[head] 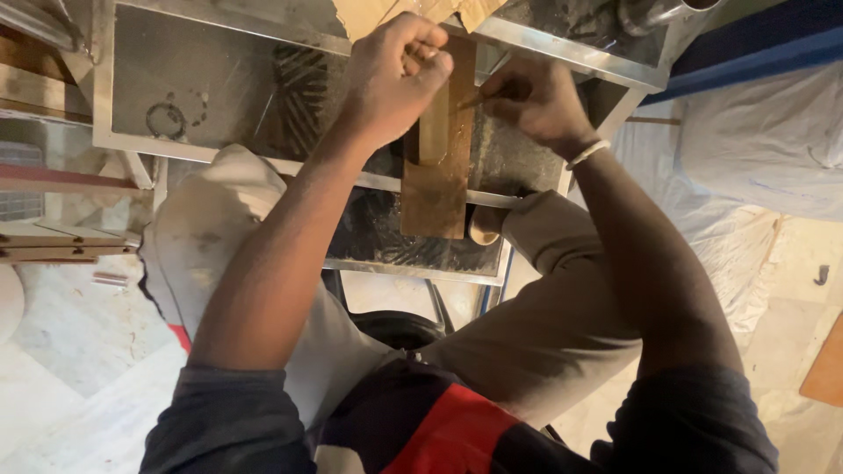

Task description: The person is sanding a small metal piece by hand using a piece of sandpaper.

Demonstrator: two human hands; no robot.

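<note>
My left hand (397, 75) is fisted tight around the top of a narrow pale wooden strip (435, 123), which runs down below my knuckles onto a flat brown wooden board (436, 189). My right hand (533, 98) pinches a thin dark tool (474, 99), its tip just beside the strip.

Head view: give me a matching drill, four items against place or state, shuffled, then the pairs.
Items:
1. left hand
2. right hand
3. flat brown wooden board
4. pale band

Place or state:
A. round the right wrist
B. clenched in a fist above the board's upper end
C. pinching a thin dark stick-like tool
D. lying lengthwise across the metal-framed dark table top, near end past its edge

Pairs: 1-B, 2-C, 3-D, 4-A
</note>
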